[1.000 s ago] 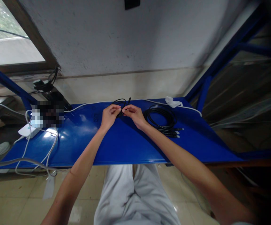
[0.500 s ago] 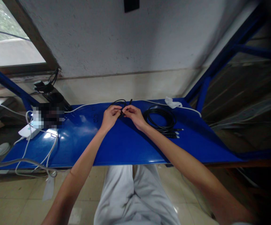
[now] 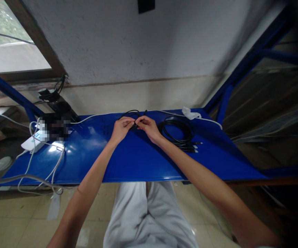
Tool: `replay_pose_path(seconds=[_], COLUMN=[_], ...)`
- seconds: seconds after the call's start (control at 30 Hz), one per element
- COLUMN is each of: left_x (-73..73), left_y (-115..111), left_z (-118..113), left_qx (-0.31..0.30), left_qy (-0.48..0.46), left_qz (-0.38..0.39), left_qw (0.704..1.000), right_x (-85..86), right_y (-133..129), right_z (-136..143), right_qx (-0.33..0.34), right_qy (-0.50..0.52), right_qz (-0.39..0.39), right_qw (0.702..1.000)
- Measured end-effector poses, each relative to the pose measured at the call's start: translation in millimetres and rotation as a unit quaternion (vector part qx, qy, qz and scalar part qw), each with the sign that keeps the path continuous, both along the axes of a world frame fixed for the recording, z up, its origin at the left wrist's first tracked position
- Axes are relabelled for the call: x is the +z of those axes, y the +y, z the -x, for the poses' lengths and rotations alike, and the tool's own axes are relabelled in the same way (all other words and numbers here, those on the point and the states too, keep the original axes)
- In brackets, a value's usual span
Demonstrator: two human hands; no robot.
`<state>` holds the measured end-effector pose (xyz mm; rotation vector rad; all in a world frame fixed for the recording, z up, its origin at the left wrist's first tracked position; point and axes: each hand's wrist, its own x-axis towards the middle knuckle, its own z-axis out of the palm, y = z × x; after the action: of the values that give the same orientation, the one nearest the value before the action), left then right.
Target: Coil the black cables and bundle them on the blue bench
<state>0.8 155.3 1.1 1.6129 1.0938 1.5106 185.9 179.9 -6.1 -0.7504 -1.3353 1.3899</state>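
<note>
Near the back of the blue table (image 3: 144, 162), my left hand (image 3: 123, 130) and my right hand (image 3: 148, 128) meet with pinched fingertips on a thin black cable (image 3: 131, 111). Part of the cable loops up behind the fingers, and a dark end of it sticks out above my right hand. Exactly what lies between the fingertips is hidden. Just right of my right hand rests a coil of black cables (image 3: 177, 132), with several pale-tipped connectors (image 3: 194, 149) at its front right.
A white power strip (image 3: 33, 142) with tangled white cords sits at the left, before a black cylindrical object (image 3: 61, 105). Crumpled white plastic (image 3: 191, 113) and a white cord lie along the back edge. Blue frame bars (image 3: 223, 100) rise at both sides.
Both hands stay almost in place on the black cable, fingertips drawn slightly closer together. The cable end above my right hand has tilted a little to the right.
</note>
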Motion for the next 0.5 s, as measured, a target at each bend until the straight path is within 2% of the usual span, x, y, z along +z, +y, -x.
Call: replay_pose_path(seconds=[0.17, 0.5], left_x=[0.1, 1.4], left_y=[-0.1, -2.6], left_z=[0.9, -0.9], left_qx=[0.004, -0.011], left_qy=[0.038, 0.055], left_qz=[-0.020, 0.012], left_qw=[0.999, 0.998], right_x=[0.6, -0.8], right_y=[-0.1, 0.2], right_z=[0.4, 1.3], right_qx=[0.007, 0.005], right_qy=[0.015, 0.017], right_qz=[0.003, 0.004], right_qw=[1.000, 1.000])
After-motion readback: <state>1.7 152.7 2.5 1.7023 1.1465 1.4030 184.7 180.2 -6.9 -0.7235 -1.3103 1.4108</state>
